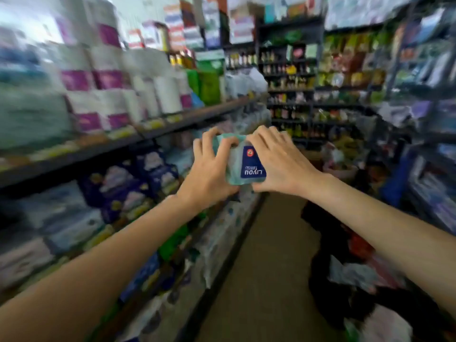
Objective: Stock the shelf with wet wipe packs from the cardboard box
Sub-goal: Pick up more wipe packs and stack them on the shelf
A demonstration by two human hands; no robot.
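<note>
Teal wipe pack (238,161), blue label upside down.

Two bare forearms, no sleeves in view; left hand (209,169), right hand (281,161), ringless fingers (259,141)

Single head view, looking forward and slightly down along aisle floor (269,255), shelf (74,156) close at left.

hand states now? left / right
Left hand: curled round the wet wipe pack, gripping its left side.
Right hand: gripping the same pack's right side.
</note>
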